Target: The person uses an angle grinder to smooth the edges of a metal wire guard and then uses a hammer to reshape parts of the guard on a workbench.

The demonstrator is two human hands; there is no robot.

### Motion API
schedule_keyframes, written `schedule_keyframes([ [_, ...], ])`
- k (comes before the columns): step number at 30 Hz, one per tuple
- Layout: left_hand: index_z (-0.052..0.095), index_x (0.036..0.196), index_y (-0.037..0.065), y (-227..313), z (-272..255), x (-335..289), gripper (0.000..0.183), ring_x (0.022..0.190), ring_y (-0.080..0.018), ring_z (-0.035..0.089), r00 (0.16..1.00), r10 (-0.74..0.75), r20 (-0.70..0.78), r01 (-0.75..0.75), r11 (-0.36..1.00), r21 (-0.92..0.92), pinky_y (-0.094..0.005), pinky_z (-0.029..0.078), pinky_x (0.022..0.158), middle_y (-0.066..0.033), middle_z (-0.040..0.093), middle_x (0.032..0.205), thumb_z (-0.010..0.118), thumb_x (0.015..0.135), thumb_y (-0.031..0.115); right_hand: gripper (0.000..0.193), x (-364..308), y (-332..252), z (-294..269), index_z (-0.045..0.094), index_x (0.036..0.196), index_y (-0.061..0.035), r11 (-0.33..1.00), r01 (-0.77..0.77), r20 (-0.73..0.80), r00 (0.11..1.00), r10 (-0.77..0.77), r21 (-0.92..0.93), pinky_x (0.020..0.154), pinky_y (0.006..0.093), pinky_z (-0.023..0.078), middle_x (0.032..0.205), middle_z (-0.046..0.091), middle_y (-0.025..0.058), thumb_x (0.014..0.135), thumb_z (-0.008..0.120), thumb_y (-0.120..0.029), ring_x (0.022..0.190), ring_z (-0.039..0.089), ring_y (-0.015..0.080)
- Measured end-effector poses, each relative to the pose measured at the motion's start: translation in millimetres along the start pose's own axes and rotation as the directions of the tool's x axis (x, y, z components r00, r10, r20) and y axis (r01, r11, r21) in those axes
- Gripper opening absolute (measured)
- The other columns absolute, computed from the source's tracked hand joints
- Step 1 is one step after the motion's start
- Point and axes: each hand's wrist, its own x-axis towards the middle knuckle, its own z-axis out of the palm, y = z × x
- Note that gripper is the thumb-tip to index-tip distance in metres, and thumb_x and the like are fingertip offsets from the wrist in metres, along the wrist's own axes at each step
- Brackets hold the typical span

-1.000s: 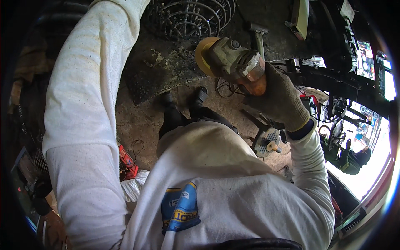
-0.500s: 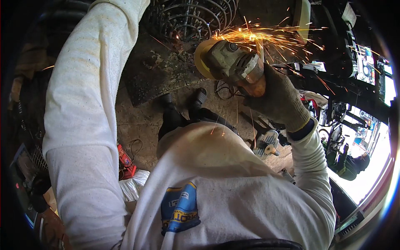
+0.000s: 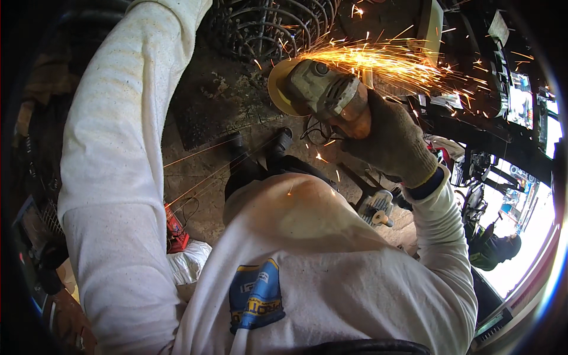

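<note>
In a knitted work glove, my right hand (image 3: 393, 139) is wrapped round the body of an angle grinder (image 3: 328, 92). A yellowish disc guard (image 3: 283, 87) sits at the tool's left end. Bright sparks (image 3: 378, 59) stream off to the right from beside the grinder's head. Just beyond it stands a round cage of curved metal rods (image 3: 272, 26); whether the disc touches a rod is hidden. My left arm (image 3: 118, 148) in a white sleeve reaches up past the top edge, so my left hand is out of the picture.
A dark, scarred plate or block (image 3: 216, 106) lies on the floor beyond my feet (image 3: 281, 142). Right of my legs is a grey metal tool (image 3: 376, 207). A red box-shaped object (image 3: 176, 231) and a white sack (image 3: 189, 260) lie at left. Another person (image 3: 497, 245) is at the far right.
The grinder and my right hand have shifted slightly left and down. The spark stream is thicker, and a few sparks now streak toward my legs and left arm.
</note>
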Motion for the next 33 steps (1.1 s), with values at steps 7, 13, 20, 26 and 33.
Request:
schedule_keyframes([
  [7, 0.057, 0.143, 0.008, 88, -102, -13, 0.080, 0.136, -0.0353, 0.052, 0.949, -0.199, 0.244, 0.272, 0.909, -0.315, -0.0398, 0.041, 0.116, -0.0172, 0.055, 0.149, 0.060, 0.091, 0.068, 0.065, -7, 21, -1, 0.058, 0.130, -0.0072, 0.991, -0.134, -0.013, 0.991, 0.134, 0.016, 0.085, 0.0475, 0.058, 0.108, 0.073, 0.0199, 0.077, 0.082, -0.036, 0.102, 0.070, 0.0395],
  [13, 0.059, 0.142, 0.006, 78, -75, -7, 0.080, 0.136, -0.0366, 0.053, 0.970, -0.202, 0.134, 0.234, 0.926, -0.296, -0.0412, 0.042, 0.115, -0.0198, 0.057, 0.146, 0.061, 0.090, 0.067, 0.071, -7, 29, 4, 0.054, 0.133, -0.0065, 0.997, -0.074, -0.061, 0.995, 0.074, 0.001, 0.083, 0.0495, 0.058, 0.106, 0.073, 0.0214, 0.075, 0.083, -0.035, 0.098, 0.071, 0.0416],
  [20, 0.057, 0.143, 0.005, 83, -87, -8, 0.078, 0.136, -0.0365, 0.053, 0.954, -0.235, 0.186, 0.281, 0.917, -0.285, -0.0408, 0.041, 0.115, -0.0198, 0.056, 0.147, 0.063, 0.091, 0.063, 0.072, -15, 28, 1, 0.054, 0.134, -0.0066, 0.997, -0.059, -0.020, 0.998, 0.060, 0.051, 0.085, 0.0490, 0.058, 0.108, 0.073, 0.0210, 0.074, 0.084, -0.034, 0.103, 0.071, 0.0409],
  [26, 0.057, 0.143, 0.005, 88, -95, -11, 0.077, 0.136, -0.0359, 0.053, 0.949, -0.250, 0.190, 0.299, 0.907, -0.296, -0.0409, 0.041, 0.115, -0.0198, 0.057, 0.146, 0.063, 0.092, 0.063, 0.071, -14, 22, 0, 0.055, 0.132, -0.0076, 0.994, -0.097, -0.006, 0.995, 0.097, 0.046, 0.086, 0.0484, 0.058, 0.110, 0.072, 0.0202, 0.074, 0.084, -0.034, 0.104, 0.070, 0.0403],
  [33, 0.054, 0.146, 0.007, 86, -95, -14, 0.078, 0.139, -0.0344, 0.050, 0.942, -0.264, 0.209, 0.317, 0.904, -0.286, -0.0395, 0.039, 0.117, -0.0176, 0.053, 0.150, 0.061, 0.093, 0.064, 0.067, -11, 19, -1, 0.056, 0.129, -0.0068, 0.997, -0.056, -0.043, 0.997, 0.058, 0.045, 0.086, 0.0467, 0.059, 0.110, 0.073, 0.0192, 0.074, 0.085, -0.033, 0.103, 0.071, 0.0390],
])
